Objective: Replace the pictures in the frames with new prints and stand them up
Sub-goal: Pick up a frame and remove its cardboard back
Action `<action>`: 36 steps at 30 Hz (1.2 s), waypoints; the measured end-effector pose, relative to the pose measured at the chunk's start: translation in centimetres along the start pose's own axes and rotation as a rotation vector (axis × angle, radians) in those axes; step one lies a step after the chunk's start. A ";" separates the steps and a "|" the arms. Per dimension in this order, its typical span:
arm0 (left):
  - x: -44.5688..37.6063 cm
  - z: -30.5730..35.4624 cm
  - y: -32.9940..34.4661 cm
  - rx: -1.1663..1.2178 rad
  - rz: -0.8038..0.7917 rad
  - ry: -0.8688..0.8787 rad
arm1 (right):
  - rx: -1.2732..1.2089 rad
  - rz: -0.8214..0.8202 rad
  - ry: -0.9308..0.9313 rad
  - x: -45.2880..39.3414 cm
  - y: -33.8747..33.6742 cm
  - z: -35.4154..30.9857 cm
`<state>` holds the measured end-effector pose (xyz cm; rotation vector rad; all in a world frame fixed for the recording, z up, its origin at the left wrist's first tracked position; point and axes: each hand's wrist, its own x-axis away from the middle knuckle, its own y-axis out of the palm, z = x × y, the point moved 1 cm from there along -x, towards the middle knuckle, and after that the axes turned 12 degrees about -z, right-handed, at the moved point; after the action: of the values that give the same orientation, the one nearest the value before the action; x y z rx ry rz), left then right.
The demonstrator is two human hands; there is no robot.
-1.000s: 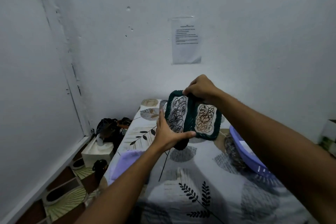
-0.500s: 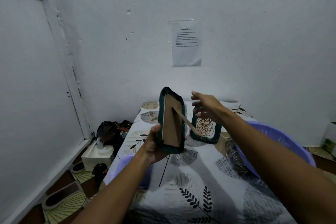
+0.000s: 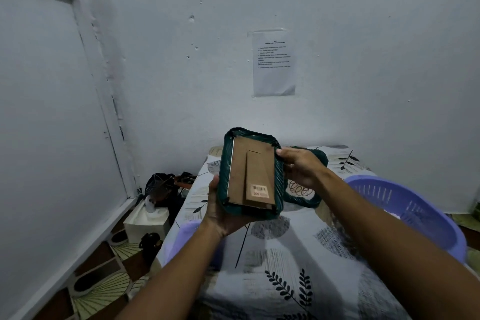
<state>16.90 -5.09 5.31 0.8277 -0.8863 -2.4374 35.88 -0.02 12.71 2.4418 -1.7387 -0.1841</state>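
Observation:
I hold a dark green woven picture frame [image 3: 251, 171] upright in front of me, its brown cardboard back and folded stand facing me, a barcode sticker near the bottom. My left hand [image 3: 220, 209] grips its lower left edge from underneath. My right hand [image 3: 298, 166] pinches the frame's right edge near the top. A second green frame [image 3: 306, 195] stands on the table behind my right hand, showing a scribble print; much of it is hidden.
The table [image 3: 285, 254] has a leaf-patterned cloth. A lilac plastic basket [image 3: 405, 205] sits at the right, another lilac object [image 3: 184, 236] at the left edge. A white box [image 3: 145, 223] and dark bags [image 3: 166, 187] lie on the floor at left.
I turned the held frame from edge-on until its cardboard back faces me. My right hand came back from the air onto its right edge. The stand folded flat.

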 end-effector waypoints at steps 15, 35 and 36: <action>0.2 3.5 -1.5 -1.002 0.851 -0.164 | 0.059 0.162 0.223 1.4 -3.2 4.0; 1.3 -2.3 -9.0 -1.298 0.974 -0.717 | 0.400 0.323 0.538 -0.2 -5.4 14.1; 1.3 -2.3 -9.4 -1.300 0.974 -0.732 | 0.445 0.321 0.549 -0.4 -5.5 14.2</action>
<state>15.82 -0.15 -3.01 -0.8125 0.2439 -1.7313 38.29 1.55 -2.23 2.1042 -1.9956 0.9022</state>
